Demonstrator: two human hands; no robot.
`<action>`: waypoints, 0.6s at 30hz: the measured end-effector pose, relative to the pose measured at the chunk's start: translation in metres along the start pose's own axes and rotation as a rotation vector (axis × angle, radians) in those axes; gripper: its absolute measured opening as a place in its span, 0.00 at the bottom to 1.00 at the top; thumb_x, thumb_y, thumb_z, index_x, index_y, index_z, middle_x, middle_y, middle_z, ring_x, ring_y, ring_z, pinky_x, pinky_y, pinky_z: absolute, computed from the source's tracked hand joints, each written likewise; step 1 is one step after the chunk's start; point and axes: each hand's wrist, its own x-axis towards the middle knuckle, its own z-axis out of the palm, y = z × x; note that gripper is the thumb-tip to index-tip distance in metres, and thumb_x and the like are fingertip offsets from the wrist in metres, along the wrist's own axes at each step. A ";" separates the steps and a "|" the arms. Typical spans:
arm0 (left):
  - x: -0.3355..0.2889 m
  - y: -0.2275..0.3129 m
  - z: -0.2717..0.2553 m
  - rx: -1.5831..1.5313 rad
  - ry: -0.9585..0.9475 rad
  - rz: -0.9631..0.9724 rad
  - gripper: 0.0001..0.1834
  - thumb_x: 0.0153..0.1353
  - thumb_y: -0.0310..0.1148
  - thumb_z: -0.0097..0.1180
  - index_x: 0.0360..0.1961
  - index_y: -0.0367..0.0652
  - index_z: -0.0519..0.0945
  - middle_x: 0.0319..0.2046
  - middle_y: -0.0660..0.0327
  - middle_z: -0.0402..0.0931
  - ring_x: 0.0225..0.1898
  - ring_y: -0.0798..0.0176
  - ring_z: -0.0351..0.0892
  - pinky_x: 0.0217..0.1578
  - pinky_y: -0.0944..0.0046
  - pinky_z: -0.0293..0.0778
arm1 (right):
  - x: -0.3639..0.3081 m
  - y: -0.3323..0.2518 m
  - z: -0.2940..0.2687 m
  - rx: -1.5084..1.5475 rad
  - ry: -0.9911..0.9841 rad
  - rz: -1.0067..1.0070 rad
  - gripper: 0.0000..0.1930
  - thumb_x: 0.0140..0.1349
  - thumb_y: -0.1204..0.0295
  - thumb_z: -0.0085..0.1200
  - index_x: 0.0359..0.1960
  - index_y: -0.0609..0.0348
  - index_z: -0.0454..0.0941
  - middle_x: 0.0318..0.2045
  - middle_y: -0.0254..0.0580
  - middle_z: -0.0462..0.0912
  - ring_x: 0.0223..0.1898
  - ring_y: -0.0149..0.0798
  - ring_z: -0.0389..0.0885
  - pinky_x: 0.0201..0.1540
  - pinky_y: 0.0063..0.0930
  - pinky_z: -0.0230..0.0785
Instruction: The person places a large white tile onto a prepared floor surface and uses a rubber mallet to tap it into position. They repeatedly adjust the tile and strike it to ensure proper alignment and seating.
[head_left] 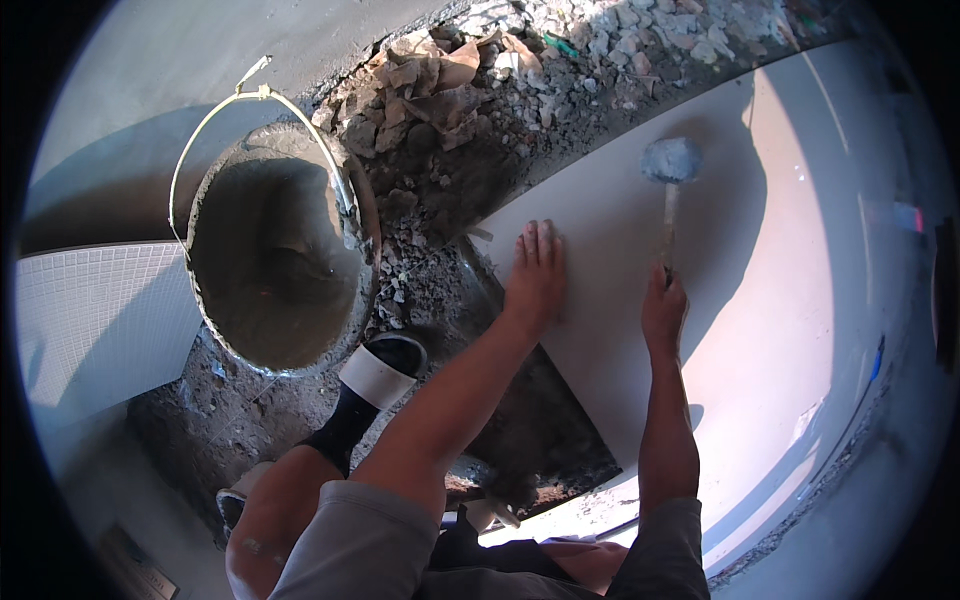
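Note:
Wrapped around a wooden handle, my right hand (pixel 664 308) grips a mallet. The mallet's (pixel 671 161) pale, dusty round head is over the far part of a large light tile (pixel 600 370); whether it touches the surface I cannot tell. My left hand (pixel 536 272) lies flat near the tile's left edge with its fingers stretched out, pointing away from me. A small pale piece (pixel 480 234) sticks out at the tile's left corner, just beside that hand.
A mortar-caked bucket (pixel 365 330) with a raised wire handle and grey mix stands left. Rubble (pixel 600 60) and dry leaves (pixel 445 85) lie along the far side. Another tile, its grid-patterned back (pixel 110 320) showing, leans left. My sandalled foot (pixel 380 370) is beside the bucket.

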 end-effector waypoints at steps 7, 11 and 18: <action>0.022 0.010 -0.009 -0.019 -0.053 0.028 0.68 0.32 0.59 0.74 0.65 0.24 0.54 0.68 0.31 0.45 0.69 0.27 0.44 0.68 0.39 0.48 | 0.031 0.012 0.008 -0.007 -0.059 0.131 0.22 0.71 0.57 0.42 0.38 0.71 0.75 0.28 0.57 0.79 0.30 0.54 0.77 0.39 0.43 0.67; 0.030 0.013 -0.017 0.012 -0.090 0.045 0.67 0.32 0.59 0.74 0.66 0.25 0.54 0.68 0.32 0.45 0.69 0.27 0.44 0.68 0.39 0.47 | 0.044 0.016 0.009 0.202 0.157 0.114 0.22 0.71 0.57 0.44 0.40 0.71 0.75 0.31 0.58 0.81 0.33 0.55 0.78 0.40 0.45 0.68; 0.043 0.019 -0.032 0.044 -0.159 0.061 0.66 0.37 0.61 0.71 0.67 0.26 0.53 0.69 0.34 0.43 0.70 0.29 0.41 0.69 0.41 0.45 | 0.070 0.022 0.001 0.266 0.148 0.180 0.24 0.71 0.56 0.44 0.45 0.72 0.74 0.35 0.61 0.81 0.38 0.58 0.79 0.42 0.44 0.69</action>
